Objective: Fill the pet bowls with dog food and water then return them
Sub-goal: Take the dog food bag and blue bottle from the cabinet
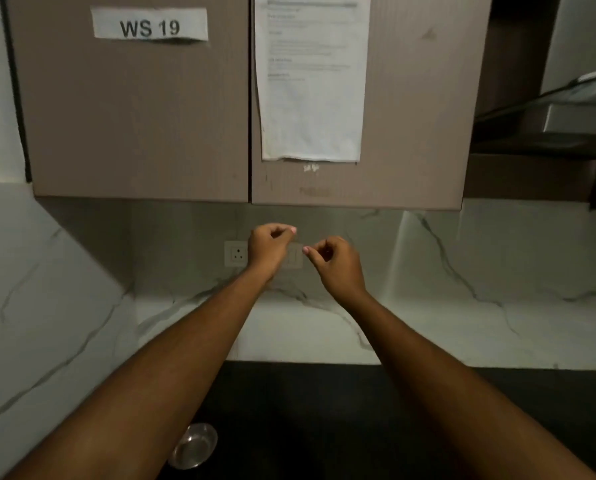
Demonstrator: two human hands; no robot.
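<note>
A small steel pet bowl [194,445] stands on the black counter [324,410] at the lower left, partly hidden behind my left forearm. It looks empty. Both arms stretch up toward the wall. My left hand [268,249] is raised under the wall cupboard with its fingers curled in and nothing in them. My right hand [336,266] is beside it, a little lower, fingers also curled and holding nothing. No dog food or water source is in view.
Two brown cupboard doors [144,116] hang overhead, one labelled "WS 19" [150,26], the other carrying a paper sheet [312,77]. A wall socket plate [237,253] sits behind my hands on the marble backsplash. A range hood [566,123] juts out at right.
</note>
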